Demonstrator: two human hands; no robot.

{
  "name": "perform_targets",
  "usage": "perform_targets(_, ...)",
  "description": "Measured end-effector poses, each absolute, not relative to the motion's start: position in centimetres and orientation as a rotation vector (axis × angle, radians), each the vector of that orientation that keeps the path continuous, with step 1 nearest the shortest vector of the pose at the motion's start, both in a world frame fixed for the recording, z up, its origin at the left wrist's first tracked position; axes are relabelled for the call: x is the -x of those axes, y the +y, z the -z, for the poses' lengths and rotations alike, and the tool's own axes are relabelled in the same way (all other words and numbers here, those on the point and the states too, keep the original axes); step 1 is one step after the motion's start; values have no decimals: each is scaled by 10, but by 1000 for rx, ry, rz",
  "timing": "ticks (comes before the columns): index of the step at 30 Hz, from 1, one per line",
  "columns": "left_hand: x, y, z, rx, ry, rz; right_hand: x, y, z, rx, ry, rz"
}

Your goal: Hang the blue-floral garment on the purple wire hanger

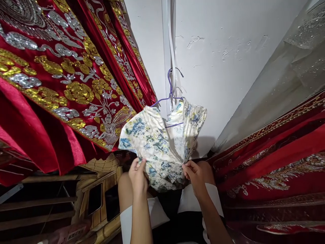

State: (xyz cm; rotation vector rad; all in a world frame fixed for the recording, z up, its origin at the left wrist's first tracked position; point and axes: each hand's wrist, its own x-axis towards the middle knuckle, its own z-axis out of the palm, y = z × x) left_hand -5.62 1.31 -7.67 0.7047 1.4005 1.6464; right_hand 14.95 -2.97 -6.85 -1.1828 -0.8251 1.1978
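Note:
A white blouse (154,139) with blue and yellow flowers hangs in front of me on a purple hanger (169,98). The hanger's hook is caught on a fitting on a white strip against the wall. My left hand (138,174) pinches the blouse at its lower left side, fingers closed on the cloth. At the lower right of the V-shaped front, my right hand (193,172) grips the blouse's edge between thumb and fingers. The cloth is bunched and gathered near the right fingertips. The blouse's lower hem folds over between my knees.
Red garments (76,67) with gold and silver sequins hang at the left. More red embroidered cloth (274,169) hangs at the right, below sheer whitish fabric (304,64). A bamboo seat (99,206) bearing a dark phone (95,199) stands at lower left. Behind is a white wall (215,78).

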Motion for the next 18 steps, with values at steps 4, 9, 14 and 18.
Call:
perform_targets(4,57,14,94,-769,1661,-1956,-149,-32,71,1194,-828,-1255)
perform_targets(9,7,-11,91,-1309,1401,-1496,-137,-29,69,1209,-880,-1271)
perform_targets(14,-22,-20,87,-1459,1285,-1325,-130,-29,69,1203,-927,-1299)
perform_targets(18,-23,-20,90,-1485,1315,-1372,-131,-31,68,1185,-901,-1376)
